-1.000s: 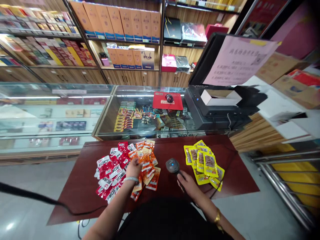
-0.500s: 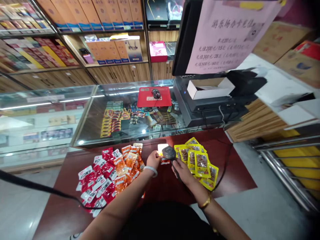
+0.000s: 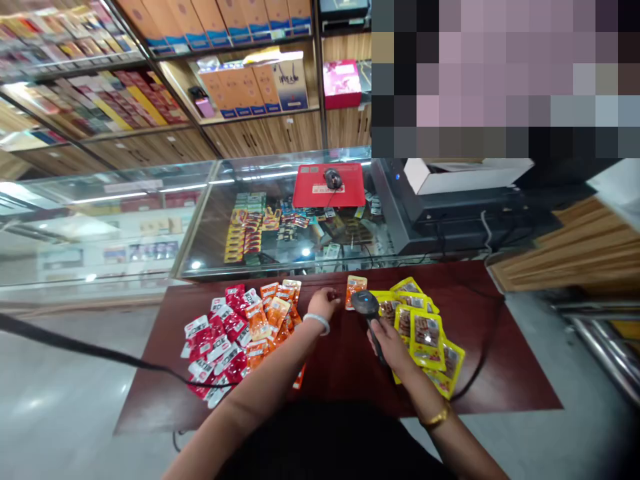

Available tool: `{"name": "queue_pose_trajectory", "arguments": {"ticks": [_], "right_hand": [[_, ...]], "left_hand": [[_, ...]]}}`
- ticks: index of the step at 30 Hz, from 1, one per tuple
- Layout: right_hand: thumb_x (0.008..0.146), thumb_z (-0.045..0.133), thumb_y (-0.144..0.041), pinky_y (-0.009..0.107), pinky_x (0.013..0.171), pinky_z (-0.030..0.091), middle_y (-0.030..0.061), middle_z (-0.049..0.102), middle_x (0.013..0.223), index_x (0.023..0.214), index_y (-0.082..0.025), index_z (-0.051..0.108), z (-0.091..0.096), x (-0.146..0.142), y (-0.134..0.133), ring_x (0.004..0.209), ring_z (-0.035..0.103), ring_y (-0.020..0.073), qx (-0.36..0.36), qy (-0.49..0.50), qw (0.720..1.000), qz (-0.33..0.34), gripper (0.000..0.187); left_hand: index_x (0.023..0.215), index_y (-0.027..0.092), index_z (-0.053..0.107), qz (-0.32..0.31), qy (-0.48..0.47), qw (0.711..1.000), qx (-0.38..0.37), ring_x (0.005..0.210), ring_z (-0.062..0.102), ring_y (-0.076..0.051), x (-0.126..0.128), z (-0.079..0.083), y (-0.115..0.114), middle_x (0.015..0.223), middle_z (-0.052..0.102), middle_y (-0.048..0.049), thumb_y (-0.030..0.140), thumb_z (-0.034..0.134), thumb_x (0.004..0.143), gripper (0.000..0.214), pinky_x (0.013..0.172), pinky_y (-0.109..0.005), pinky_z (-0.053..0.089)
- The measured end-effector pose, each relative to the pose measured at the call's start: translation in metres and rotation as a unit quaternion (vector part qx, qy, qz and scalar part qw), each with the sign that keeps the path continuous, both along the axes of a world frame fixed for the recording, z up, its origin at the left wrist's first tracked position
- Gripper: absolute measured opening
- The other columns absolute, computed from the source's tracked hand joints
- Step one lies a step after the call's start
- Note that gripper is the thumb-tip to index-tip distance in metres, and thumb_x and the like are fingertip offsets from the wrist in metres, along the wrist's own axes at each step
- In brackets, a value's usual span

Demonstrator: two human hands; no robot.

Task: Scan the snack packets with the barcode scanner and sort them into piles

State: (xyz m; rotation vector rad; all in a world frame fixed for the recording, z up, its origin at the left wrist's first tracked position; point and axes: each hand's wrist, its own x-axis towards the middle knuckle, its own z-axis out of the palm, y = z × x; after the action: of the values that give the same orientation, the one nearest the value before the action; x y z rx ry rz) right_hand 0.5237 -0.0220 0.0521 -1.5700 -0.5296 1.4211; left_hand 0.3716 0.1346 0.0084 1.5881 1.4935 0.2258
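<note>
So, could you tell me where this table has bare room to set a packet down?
Bare: the centre strip between the orange packets and the scanner; also the right end of the table, past the yellow packets. Crowded: the red packets at left.

upper-right block (image 3: 505, 77): pixelated | yellow packets (image 3: 425, 330): print unreadable | scanner handle (image 3: 374, 328): partly hidden in right hand (image 3: 395, 347)

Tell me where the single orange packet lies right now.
In the head view the single orange packet lies at the far edge of the table, between the left hand and the scanner in the right hand, left of the yellow packets.
</note>
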Motion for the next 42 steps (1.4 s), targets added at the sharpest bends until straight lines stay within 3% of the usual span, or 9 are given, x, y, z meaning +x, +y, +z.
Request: {"name": "queue_pose_trajectory", "arguments": {"ticks": [5, 9, 12, 18, 24, 28, 32, 36, 42], "right_hand": [[0.080, 0.056, -0.067, 0.017, 0.036, 0.029, -0.0081, 0.046, 0.053, 0.081, -0.022, 0.048, -0.005, -0.012, -0.006, 0.039, 0.038, 0.0070, 0.007, 0.000, 1.000, 0.022, 0.046], [0.081, 0.054, -0.067, 0.018, 0.036, 0.030, -0.0076, 0.047, 0.055, 0.079, -0.022, 0.046, -0.004, -0.026, -0.011, 0.039, 0.039, 0.0073, 0.015, -0.010, 0.999, 0.044, 0.045], [0.082, 0.053, -0.066, 0.018, 0.036, 0.031, -0.0074, 0.047, 0.055, 0.079, -0.022, 0.047, -0.002, -0.036, -0.016, 0.040, 0.040, 0.0081, 0.011, -0.015, 0.998, 0.054, 0.044], [0.082, 0.053, -0.064, 0.019, 0.036, 0.031, -0.0080, 0.046, 0.056, 0.086, -0.023, 0.049, 0.000, -0.046, -0.029, 0.039, 0.039, 0.0081, 0.015, -0.009, 0.999, 0.037, 0.042], [0.084, 0.051, -0.063, 0.018, 0.036, 0.031, -0.0081, 0.046, 0.054, 0.079, -0.022, 0.047, -0.005, -0.043, -0.040, 0.039, 0.039, 0.0074, 0.013, -0.033, 0.999, 0.020, 0.042], [0.085, 0.050, -0.063, 0.019, 0.037, 0.032, -0.0074, 0.047, 0.054, 0.076, -0.022, 0.047, -0.003, -0.044, -0.044, 0.040, 0.040, 0.0078, 0.020, -0.056, 0.998, 0.016, 0.042], [0.083, 0.053, -0.063, 0.019, 0.038, 0.033, -0.0071, 0.049, 0.055, 0.077, -0.022, 0.047, 0.008, -0.049, -0.042, 0.041, 0.041, 0.0081, 0.018, -0.052, 0.998, 0.012, 0.042], [0.084, 0.053, -0.062, 0.018, 0.038, 0.032, -0.0070, 0.050, 0.058, 0.077, -0.022, 0.046, 0.017, -0.055, -0.033, 0.041, 0.041, 0.0068, 0.044, 0.002, 0.998, 0.035, 0.042], [0.083, 0.054, -0.064, 0.018, 0.035, 0.027, -0.0075, 0.049, 0.054, 0.091, -0.022, 0.053, 0.023, -0.054, -0.018, 0.037, 0.037, 0.0068, 0.064, 0.045, 0.995, 0.061, 0.043]], "left_hand": [[0.117, 0.018, 0.057, 0.014, 0.232, 0.961, 0.152, 0.116, 0.053, -0.026, -0.095, 0.036, 0.000, 0.120, 0.061, -0.0117, 0.036, 0.064, 0.080, 0.042, 0.098, -0.037, 0.039], [0.124, 0.016, 0.050, 0.005, 0.373, 0.925, 0.071, 0.120, 0.050, -0.033, -0.145, 0.045, -0.001, 0.127, 0.054, -0.0173, 0.052, 0.068, 0.070, 0.067, 0.097, -0.040, 0.038], [0.122, 0.014, 0.051, -0.034, 0.391, 0.919, 0.039, 0.120, 0.050, -0.035, -0.156, 0.046, -0.001, 0.127, 0.054, -0.0181, 0.056, 0.068, 0.066, 0.072, 0.095, -0.039, 0.039], [0.116, 0.011, 0.049, -0.097, 0.392, 0.912, 0.076, 0.110, 0.059, -0.035, -0.156, 0.051, -0.009, 0.113, 0.064, -0.0209, 0.053, 0.057, 0.077, 0.058, 0.088, -0.040, 0.044], [0.116, 0.011, 0.048, -0.085, 0.386, 0.918, 0.031, 0.098, 0.066, -0.033, -0.173, 0.044, -0.004, 0.103, 0.068, -0.0211, 0.049, 0.058, 0.078, 0.055, 0.077, -0.037, 0.047], [0.100, 0.015, 0.060, -0.089, 0.364, 0.927, -0.014, 0.094, 0.067, -0.028, -0.186, 0.044, 0.007, 0.101, 0.070, -0.0170, 0.044, 0.062, 0.076, 0.037, 0.073, -0.031, 0.047], [0.087, 0.016, 0.066, -0.087, 0.222, 0.970, -0.035, 0.081, 0.067, -0.022, -0.172, 0.044, 0.008, 0.086, 0.072, -0.0083, 0.039, 0.061, 0.076, 0.026, 0.069, -0.026, 0.046], [0.089, 0.015, 0.069, -0.074, 0.073, 0.993, -0.052, 0.077, 0.065, -0.018, -0.124, 0.035, -0.005, 0.080, 0.072, -0.0044, 0.038, 0.063, 0.074, 0.028, 0.068, -0.024, 0.045], [0.077, 0.014, 0.070, -0.168, 0.077, 0.982, -0.029, 0.072, 0.064, -0.017, -0.052, 0.025, -0.016, 0.076, 0.071, -0.0059, 0.032, 0.061, 0.075, 0.020, 0.064, -0.023, 0.044]]}}
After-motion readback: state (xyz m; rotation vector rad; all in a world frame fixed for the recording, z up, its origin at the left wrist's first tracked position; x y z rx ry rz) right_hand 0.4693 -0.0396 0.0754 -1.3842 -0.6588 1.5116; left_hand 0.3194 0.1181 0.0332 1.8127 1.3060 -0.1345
